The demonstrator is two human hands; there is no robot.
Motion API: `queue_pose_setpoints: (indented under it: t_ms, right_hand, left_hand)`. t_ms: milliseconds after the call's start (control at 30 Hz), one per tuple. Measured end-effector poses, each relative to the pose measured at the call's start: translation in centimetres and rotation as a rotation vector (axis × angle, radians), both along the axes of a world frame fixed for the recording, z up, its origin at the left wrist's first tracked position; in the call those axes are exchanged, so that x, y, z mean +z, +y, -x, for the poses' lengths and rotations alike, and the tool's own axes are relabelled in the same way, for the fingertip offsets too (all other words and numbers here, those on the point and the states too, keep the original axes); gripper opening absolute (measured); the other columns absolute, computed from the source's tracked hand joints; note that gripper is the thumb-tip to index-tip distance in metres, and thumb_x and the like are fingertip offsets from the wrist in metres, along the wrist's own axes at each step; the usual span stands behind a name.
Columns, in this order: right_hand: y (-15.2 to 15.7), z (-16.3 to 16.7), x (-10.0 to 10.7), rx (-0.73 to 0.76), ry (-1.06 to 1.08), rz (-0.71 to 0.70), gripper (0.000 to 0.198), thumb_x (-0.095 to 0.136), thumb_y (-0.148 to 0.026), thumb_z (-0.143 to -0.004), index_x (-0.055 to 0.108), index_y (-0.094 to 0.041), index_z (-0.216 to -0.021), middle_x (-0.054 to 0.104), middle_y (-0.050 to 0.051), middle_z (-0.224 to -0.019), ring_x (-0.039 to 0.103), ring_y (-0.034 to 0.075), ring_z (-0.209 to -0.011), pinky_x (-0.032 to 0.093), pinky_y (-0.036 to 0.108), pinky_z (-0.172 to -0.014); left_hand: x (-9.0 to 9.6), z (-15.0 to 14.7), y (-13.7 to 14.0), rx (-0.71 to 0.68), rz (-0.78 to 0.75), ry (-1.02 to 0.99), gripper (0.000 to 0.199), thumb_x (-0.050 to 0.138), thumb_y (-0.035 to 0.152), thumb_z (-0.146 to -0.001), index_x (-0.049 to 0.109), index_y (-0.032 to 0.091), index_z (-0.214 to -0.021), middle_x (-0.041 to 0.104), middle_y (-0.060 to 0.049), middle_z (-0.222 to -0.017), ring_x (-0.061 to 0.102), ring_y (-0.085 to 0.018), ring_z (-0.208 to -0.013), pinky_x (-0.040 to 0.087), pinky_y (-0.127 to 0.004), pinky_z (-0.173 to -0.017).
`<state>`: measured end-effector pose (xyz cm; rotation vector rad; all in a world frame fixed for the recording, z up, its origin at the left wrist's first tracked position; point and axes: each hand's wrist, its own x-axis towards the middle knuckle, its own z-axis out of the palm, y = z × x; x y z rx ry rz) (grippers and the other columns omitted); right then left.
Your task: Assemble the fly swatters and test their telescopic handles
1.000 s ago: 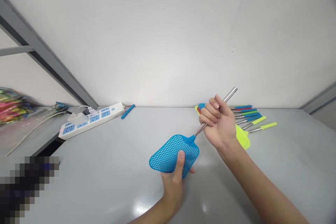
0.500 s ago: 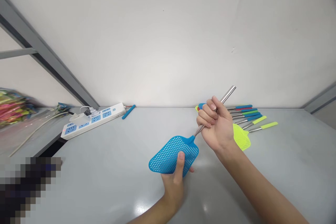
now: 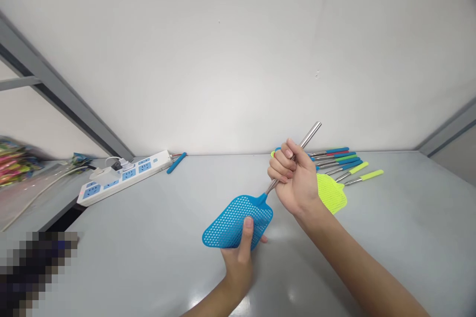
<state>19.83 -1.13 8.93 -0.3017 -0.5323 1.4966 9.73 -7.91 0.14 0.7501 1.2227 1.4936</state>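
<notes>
"What are the hands working over?"

"A smooth grey desk [image 3: 148, 237], glossy toward the front, meeting a pale wall [image 3: 223, 59]. A grey metal frame [image 3: 67, 91] slants at the left and a grey bar [image 3: 451, 129] at the right."

"And the blue swatter [image 3: 226, 223]?"

"Held over the desk. The left hand [image 3: 240, 262] pinches its mesh head, thumb on the face; the right hand [image 3: 295, 181] has its fingers curled around the metal rod [image 3: 311, 133], whose end sticks out past the fist."

"Where's there room to move?"

"Broad stretches of desktop lie either side of the forearms. The power strip [image 3: 126, 178] and a blue handle [image 3: 176, 163] just beside it sit well off left. It's tighter behind the right hand: a row of swatters [image 3: 372, 175], with one yellow head [image 3: 332, 193] near the wrist."

"Anything hard to make out?"

"That hand covers several of the row's heads, the mesh hides most left fingers, the bag of colourful items [image 3: 17, 161] is cut off, and the lower left corner is pixelated."
</notes>
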Motion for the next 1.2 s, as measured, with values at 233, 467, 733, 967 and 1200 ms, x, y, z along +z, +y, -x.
queue_pose_setpoints:
  t_ms: [233,467,733,967,1200]
  right_hand:
    - [-0.1,0.1,0.0,0.012,0.042,-0.022,0.024,0.045,-0.027,-0.076,0.036,-0.017,-0.055,0.012,-0.009,-0.045,0.011,0.004,-0.035,0.017,0.014,-0.030]
    - [-0.2,0.2,0.0,0.027,0.027,-0.031,0.024,0.044,-0.027,-0.076,0.036,-0.016,-0.055,0.012,-0.009,-0.044,0.010,0.004,-0.036,0.016,0.015,-0.031]
    - [-0.1,0.2,0.1,0.024,0.017,-0.013,0.024,0.045,-0.026,-0.075,0.036,-0.016,-0.055,0.012,-0.009,-0.045,0.010,0.004,-0.036,0.015,0.014,-0.031]
    - [-0.2,0.2,0.0,0.029,0.040,-0.023,0.024,0.044,-0.025,-0.076,0.037,-0.016,-0.055,0.012,-0.008,-0.046,0.010,0.004,-0.037,0.016,0.014,-0.031]
    - [-0.1,0.3,0.0,-0.017,0.031,0.036,0.023,0.046,-0.026,-0.074,0.037,-0.017,-0.055,0.013,-0.009,-0.046,0.011,0.004,-0.036,0.018,0.014,-0.031]
  left_hand:
    - [-1.5,0.6,0.3,-0.032,-0.055,0.036,0.018,0.057,0.032,-0.066,0.055,0.016,-0.060,0.060,0.000,-0.054,0.057,-0.015,-0.051,0.046,-0.027,-0.056]
    - [-2.4,0.8,0.3,-0.026,-0.068,0.021,0.016,0.056,0.030,-0.067,0.057,0.015,-0.061,0.060,0.001,-0.055,0.057,-0.014,-0.051,0.047,-0.027,-0.059]
    - [-2.2,0.5,0.0,-0.064,-0.066,0.003,0.018,0.054,0.031,-0.069,0.055,0.015,-0.061,0.059,0.001,-0.051,0.056,-0.015,-0.051,0.045,-0.027,-0.057]
    - [-1.8,0.6,-0.2,-0.108,-0.048,0.047,0.022,0.050,0.033,-0.072,0.054,0.015,-0.059,0.058,0.000,-0.050,0.056,-0.015,-0.051,0.045,-0.028,-0.059]
    - [-1.8,0.5,-0.2,-0.110,-0.043,0.054,0.020,0.051,0.033,-0.072,0.054,0.016,-0.061,0.059,0.001,-0.052,0.057,-0.015,-0.052,0.045,-0.027,-0.059]
